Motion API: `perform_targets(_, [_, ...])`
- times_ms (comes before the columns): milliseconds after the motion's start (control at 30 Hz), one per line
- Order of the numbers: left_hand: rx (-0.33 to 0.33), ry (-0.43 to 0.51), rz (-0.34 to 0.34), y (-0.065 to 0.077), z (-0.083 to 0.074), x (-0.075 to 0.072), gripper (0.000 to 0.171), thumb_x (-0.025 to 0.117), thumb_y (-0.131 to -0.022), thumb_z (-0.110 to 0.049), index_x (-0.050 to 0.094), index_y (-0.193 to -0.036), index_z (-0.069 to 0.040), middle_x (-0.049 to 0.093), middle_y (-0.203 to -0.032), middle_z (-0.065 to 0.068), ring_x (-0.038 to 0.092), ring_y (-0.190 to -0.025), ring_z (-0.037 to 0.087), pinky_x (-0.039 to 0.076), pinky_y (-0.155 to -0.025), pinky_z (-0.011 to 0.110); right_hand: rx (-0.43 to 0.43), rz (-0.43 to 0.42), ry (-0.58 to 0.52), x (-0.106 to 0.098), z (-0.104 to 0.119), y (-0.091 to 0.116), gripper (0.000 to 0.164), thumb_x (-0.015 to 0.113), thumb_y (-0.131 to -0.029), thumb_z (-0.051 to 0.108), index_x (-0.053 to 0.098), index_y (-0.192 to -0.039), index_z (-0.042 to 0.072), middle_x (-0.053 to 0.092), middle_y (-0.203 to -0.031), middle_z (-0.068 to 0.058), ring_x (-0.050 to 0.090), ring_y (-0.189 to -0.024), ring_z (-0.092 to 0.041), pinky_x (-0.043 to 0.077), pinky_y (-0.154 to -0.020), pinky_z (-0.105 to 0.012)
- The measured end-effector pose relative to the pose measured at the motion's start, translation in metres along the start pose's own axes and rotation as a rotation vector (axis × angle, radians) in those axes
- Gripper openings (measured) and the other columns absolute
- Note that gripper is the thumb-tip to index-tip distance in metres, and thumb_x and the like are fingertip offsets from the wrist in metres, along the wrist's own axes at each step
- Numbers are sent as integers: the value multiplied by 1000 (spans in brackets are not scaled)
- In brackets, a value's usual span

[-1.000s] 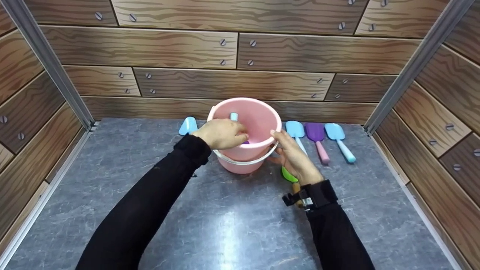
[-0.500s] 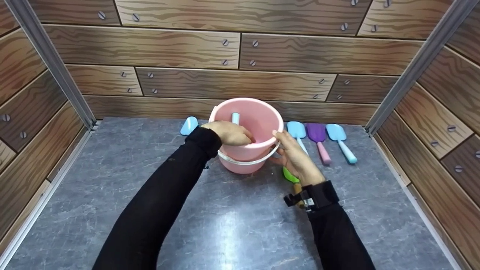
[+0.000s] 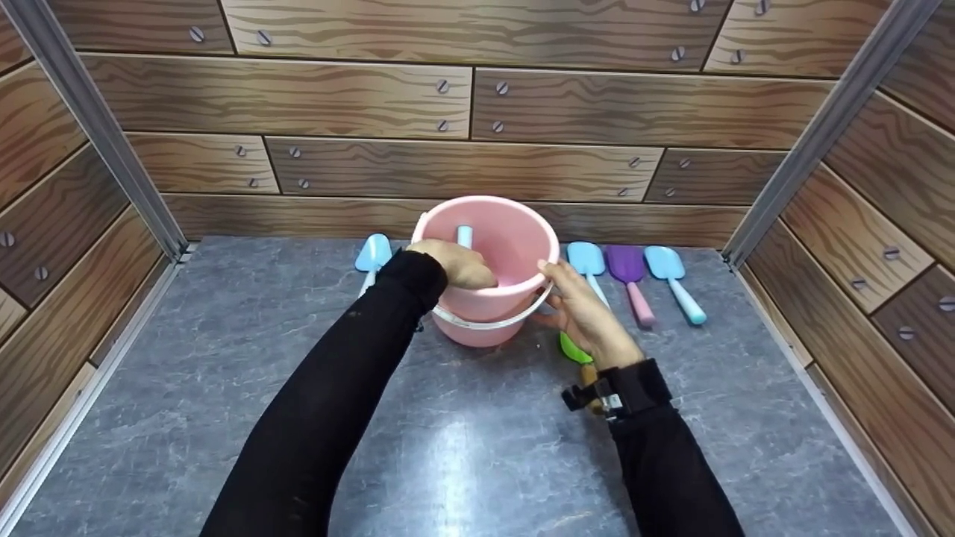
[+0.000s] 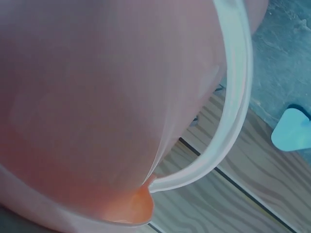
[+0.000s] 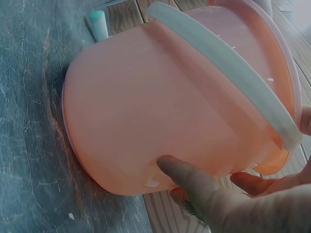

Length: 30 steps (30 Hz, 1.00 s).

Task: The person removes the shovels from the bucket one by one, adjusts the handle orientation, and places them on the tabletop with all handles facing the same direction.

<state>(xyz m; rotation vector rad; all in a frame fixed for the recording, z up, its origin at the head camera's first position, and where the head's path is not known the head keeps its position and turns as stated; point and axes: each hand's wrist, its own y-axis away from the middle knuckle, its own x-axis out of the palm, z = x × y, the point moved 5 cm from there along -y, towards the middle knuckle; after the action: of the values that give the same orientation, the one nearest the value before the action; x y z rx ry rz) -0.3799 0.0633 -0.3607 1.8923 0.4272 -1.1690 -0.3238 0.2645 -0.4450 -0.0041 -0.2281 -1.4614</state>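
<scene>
A pink bucket [image 3: 485, 321] with a white bail handle [image 5: 228, 73] stands upright on the grey surface. My left hand [image 3: 456, 262] reaches over its near left rim and down inside; the fingertips are hidden by the wall, and I cannot tell what they hold. A light blue toy handle [image 3: 465, 236] sticks up inside the bucket, next to that hand. My right hand [image 3: 589, 313] grips the bucket's right side, thumb at the rim. In the right wrist view, a fingertip [image 5: 170, 164] of this hand touches the outer wall below the bail.
Right of the bucket lie a light blue toy shovel [image 3: 586, 259], a purple shovel [image 3: 625, 262] with pink handle and another light blue shovel [image 3: 665, 262]. A green shovel [image 3: 574, 349] lies partly under my right wrist. Another light blue shovel [image 3: 373, 253] lies left. Wood-patterned panels [image 3: 373, 168] enclose the surface.
My left hand has moved deeper into the bucket, and the purple bit seen by its fingers a second ago is now hidden. My right hand keeps its place on the rim.
</scene>
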Motion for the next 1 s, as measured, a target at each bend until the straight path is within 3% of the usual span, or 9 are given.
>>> perform_targets(133, [25,-13,-65,-3,-1,0,56,48,-108,-39,78,-140,-3,77,-148,14,59,-117,23,50,-109,35,-2,-1,4,0,0,0,79,45,-122,38,12,-188,10,30,-190,-23,47,-166,-37,57,-129,-55])
perform_targets(233, [31,-22,-131,-14,3,1,49,51,-107,-36,80,-127,-2,80,-139,16,61,-112,26,55,-111,41,-8,9,3,1,1,1,79,45,-122,38,12,-188,10,29,-190,-24,46,-167,-37,52,-133,-60])
perform_targets(367, [0,-45,-204,-59,25,7,36,57,-102,-42,77,-101,-12,81,-120,9,66,-105,25,61,-103,45,-10,15,0,0,0,1,78,44,-122,38,13,-187,9,28,-190,-24,44,-169,-38,46,-137,-66])
perform_targets(467, [-10,-60,-232,-96,44,12,32,62,-98,-47,73,-90,-18,80,-112,5,69,-100,23,63,-96,45,-6,4,3,-1,0,0,76,44,-122,38,15,-187,9,30,-189,-24,47,-167,-36,50,-134,-61])
perform_targets(633, [53,-58,-275,-119,58,11,31,73,-94,-48,80,-85,-19,82,-99,3,71,-89,21,67,-86,42,-4,-6,4,-2,-1,0,74,43,-122,37,18,-186,8,32,-188,-24,51,-163,-34,54,-131,-58])
perform_targets(700, [84,-45,-299,-118,58,9,26,78,-93,-45,86,-87,-21,84,-96,0,71,-86,18,67,-83,39,-3,-6,-3,-1,0,0,74,43,-122,37,17,-186,8,31,-189,-24,50,-164,-35,51,-134,-61])
perform_targets(867, [134,21,-400,-96,48,4,10,96,-90,-28,94,-96,-21,89,-96,-5,78,-86,13,68,-81,32,-4,-1,-17,1,0,0,76,43,-122,37,15,-187,8,29,-190,-24,46,-168,-39,40,-141,-69])
perform_targets(1000, [147,77,-484,-50,24,-7,7,93,-92,-6,92,-97,-9,90,-95,3,78,-82,16,66,-77,34,-6,2,-18,2,1,0,77,43,-122,37,13,-188,9,29,-191,-24,43,-170,-42,37,-143,-71])
